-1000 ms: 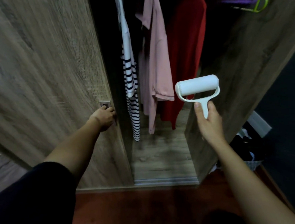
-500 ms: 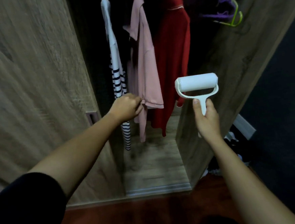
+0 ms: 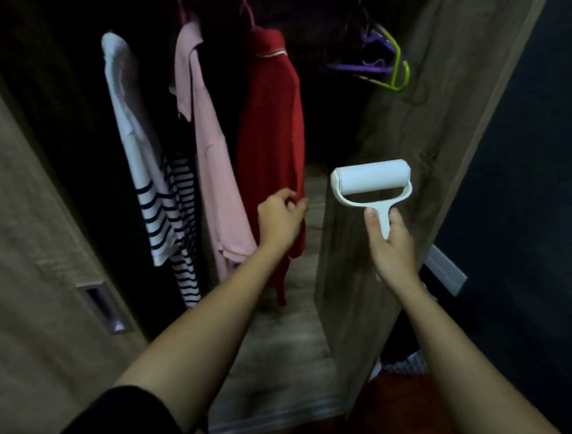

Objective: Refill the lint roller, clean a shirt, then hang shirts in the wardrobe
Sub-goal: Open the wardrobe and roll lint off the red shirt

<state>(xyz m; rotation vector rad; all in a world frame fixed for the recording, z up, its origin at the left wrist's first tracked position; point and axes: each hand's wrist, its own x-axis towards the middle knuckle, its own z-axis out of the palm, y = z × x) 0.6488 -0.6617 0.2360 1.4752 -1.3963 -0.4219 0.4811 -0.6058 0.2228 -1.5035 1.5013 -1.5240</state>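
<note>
A white lint roller (image 3: 371, 184) stands upright with its roll on top, its handle gripped by my right hand (image 3: 391, 246) in front of the wardrobe's right panel. Inside the open wardrobe hang a white striped shirt (image 3: 148, 179), a pink shirt (image 3: 216, 174) and a red shirt (image 3: 272, 128). My left hand (image 3: 279, 219) reaches into the wardrobe and pinches the red shirt's right edge at mid height.
The sliding wooden door (image 3: 22, 237) with its recessed metal handle (image 3: 103, 306) stands at the left. A wooden side panel (image 3: 411, 172) rises at the right. Empty purple and green hangers (image 3: 382, 62) hang at the upper right. The wardrobe floor (image 3: 281, 354) lies below the shirts.
My left hand left the door handle, passed the pink shirt and took hold of the red shirt's edge. The view shifted, showing more of the wardrobe's inside. The roller stayed in my right hand.
</note>
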